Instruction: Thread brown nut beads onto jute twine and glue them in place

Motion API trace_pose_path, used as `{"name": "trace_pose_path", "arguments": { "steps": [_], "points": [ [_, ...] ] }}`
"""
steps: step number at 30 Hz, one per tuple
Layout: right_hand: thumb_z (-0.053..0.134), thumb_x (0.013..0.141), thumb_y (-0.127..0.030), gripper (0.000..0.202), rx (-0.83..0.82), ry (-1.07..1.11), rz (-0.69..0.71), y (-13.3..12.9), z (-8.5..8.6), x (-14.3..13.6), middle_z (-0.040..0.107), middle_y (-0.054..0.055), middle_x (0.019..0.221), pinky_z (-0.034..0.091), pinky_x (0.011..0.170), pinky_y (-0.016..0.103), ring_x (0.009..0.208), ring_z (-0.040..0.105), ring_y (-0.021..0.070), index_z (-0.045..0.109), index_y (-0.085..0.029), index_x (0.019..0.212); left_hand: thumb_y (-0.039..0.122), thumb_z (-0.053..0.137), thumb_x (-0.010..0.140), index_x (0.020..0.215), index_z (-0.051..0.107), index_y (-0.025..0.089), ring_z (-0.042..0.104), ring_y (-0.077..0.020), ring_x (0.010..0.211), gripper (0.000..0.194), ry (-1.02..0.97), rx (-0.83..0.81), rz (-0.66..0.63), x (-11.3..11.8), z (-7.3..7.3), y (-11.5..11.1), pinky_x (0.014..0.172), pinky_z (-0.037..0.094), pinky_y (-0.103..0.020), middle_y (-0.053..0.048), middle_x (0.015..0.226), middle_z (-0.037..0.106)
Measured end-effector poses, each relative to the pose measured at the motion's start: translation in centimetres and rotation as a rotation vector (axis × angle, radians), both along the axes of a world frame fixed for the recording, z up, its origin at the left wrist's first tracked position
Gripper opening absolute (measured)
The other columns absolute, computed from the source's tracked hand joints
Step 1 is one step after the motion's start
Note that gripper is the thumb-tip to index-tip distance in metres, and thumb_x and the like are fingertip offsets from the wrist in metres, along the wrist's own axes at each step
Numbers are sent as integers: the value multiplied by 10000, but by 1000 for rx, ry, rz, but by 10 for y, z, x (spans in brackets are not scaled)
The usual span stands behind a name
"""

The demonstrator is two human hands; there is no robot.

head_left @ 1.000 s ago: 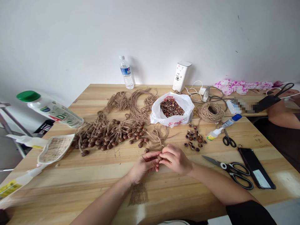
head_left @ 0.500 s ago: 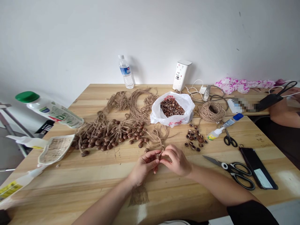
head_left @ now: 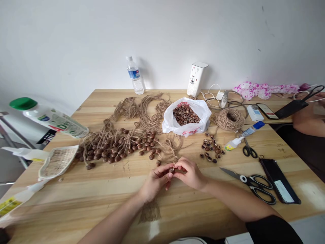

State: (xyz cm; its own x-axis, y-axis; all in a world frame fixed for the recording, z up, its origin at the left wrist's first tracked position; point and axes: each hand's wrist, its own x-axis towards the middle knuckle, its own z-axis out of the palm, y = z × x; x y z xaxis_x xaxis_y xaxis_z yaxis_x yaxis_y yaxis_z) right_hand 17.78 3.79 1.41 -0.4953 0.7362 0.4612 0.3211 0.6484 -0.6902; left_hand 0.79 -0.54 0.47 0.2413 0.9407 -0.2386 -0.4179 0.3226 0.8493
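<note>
A nut (head_left: 172,170) is pinched by the left hand (head_left: 155,181) and right hand (head_left: 191,173), presumably so it is steadied at its cord (head_left: 175,158).

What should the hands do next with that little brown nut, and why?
Maybe the right hand should gently press the cord onto the nut while the left hand steadies it. Both hands meet at the nut, the cord reaches them, and some piled nuts have cords attached.

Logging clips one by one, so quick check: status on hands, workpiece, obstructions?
Left hand and right hand: fingertips closed on one brown shell, partly hidden. Twine strand leading to fingertips. Nothing seen blocking; large scissors off to the right.
</note>
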Motion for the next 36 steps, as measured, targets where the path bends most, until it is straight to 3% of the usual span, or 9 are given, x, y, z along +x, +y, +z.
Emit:
{"name": "trace_pose_path", "arguments": {
  "steps": [5,15,22,28,30,32,34,36],
  "points": [
    [685,791,-255,177,-38,77,48,2,-2,-2,553,11,674,385,504,212,549,476,101,557,-164,709,318,746,684,1013,708,195,462,-63,471,353,30,-6,-2,0,-4,-1,412,398,-211,-60,904,705],
    [665,808,-262,204,-76,108,62,1,-2,-4,552,8,641,400,498,209,544,495,100,574,-162,655,363,755,659,966,722,164,384,-42,416,367,124,-21,29,2,-4,-2,371,314,-188,-46,779,693],
    [675,787,-247,151,-64,96,79,2,-2,-3,554,12,691,403,479,199,527,471,90,560,-165,733,377,757,654,971,705,150,372,-40,427,394,116,-32,25,3,-2,-1,376,309,-178,-16,690,638],
    [637,804,-185,66,-3,45,117,3,-4,1,566,24,720,442,529,214,588,523,113,574,-171,793,356,772,636,948,675,145,438,-61,486,389,136,-28,54,3,-2,-1,390,368,-174,-22,746,637],
    [620,810,-160,47,22,44,124,4,-7,2,569,30,744,455,548,220,615,538,120,576,-176,812,327,775,635,936,669,155,521,-94,560,362,151,10,71,3,-2,-1,466,446,-201,-31,785,659],
    [610,811,-148,52,25,46,132,4,-9,2,572,36,774,458,543,218,622,540,118,579,-181,838,291,777,636,923,676,163,607,-154,723,329,177,68,90,2,-3,-1,649,519,-268,-56,862,688],
    [606,810,-147,72,10,51,138,6,-9,3,576,43,802,458,538,217,623,538,117,579,-181,868,266,773,641,946,679,170,629,-205,888,334,199,103,104,1,-3,0,830,504,-338,-75,951,701],
    [608,809,-151,94,-2,57,138,7,-9,3,573,45,801,458,541,222,625,532,120,581,-176,895,260,760,658,999,671,178,632,-224,946,362,208,98,97,-1,-4,0,893,483,-374,-82,1011,702]
  ]
}}
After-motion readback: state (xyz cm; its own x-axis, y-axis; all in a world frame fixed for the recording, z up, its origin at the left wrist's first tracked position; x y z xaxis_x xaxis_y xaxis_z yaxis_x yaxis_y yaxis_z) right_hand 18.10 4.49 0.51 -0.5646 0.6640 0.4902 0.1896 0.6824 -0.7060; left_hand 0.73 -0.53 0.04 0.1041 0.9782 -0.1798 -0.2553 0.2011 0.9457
